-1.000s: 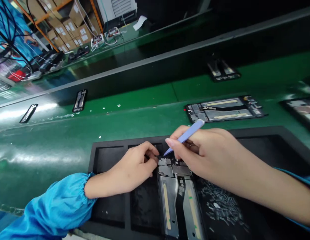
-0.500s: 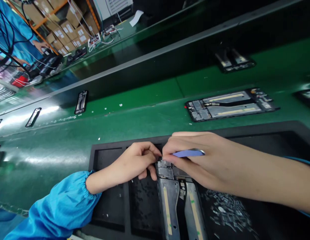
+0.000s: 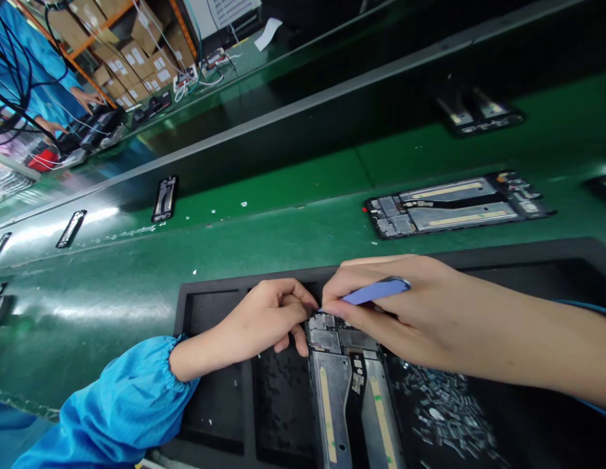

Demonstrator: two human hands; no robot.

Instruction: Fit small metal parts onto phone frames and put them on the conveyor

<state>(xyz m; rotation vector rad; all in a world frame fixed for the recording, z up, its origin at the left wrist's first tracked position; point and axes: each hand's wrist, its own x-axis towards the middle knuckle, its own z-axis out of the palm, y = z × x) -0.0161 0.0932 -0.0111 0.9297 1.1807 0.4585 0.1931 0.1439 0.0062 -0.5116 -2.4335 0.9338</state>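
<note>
The right hand (image 3: 398, 309) pinches a blue tool (image 3: 376, 290); the half-curled left hand (image 3: 264, 319) touches the phone (image 3: 327, 384) between them, grip unclear.

A single view is taken from the wearer's head, above the near side of the black tray (image 3: 248, 397), and is directed forward and down. The left hand (image 3: 271, 319) and the right hand (image 3: 410, 326) are seen at close range over the tray, which is partly cropped. Beyond the tray, the green bench (image 3: 283, 234) is shown aslant; cardboard boxes (image 3: 137, 60) are caught far behind, to its left.
</note>
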